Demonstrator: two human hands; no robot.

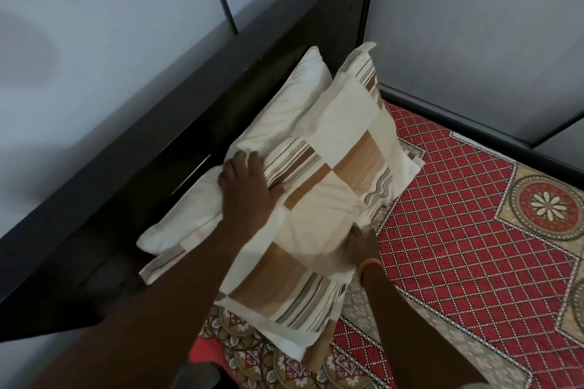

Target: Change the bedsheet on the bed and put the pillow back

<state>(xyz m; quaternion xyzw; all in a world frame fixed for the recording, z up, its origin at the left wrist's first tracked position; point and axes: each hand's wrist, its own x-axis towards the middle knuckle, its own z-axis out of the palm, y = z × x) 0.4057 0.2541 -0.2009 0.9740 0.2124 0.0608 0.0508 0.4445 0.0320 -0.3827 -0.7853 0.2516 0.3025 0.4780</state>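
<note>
Now the striped pillow (319, 196) should be pushed back gently until it leans flat on the white pillow (278, 123) by the headboard (177, 123), on the red bedsheet (458, 205). The left hand (248, 189) rests on its top edge, fingers (234, 167) spread flat, holding nothing. The right hand (360, 246) presses its lower side; I cannot tell how those fingers lie.

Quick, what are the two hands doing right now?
Left hand: open, fingers spread flat, pressing on the patterned pillow.
Right hand: touching the same pillow's lower edge; open or gripping cannot be told.
</note>
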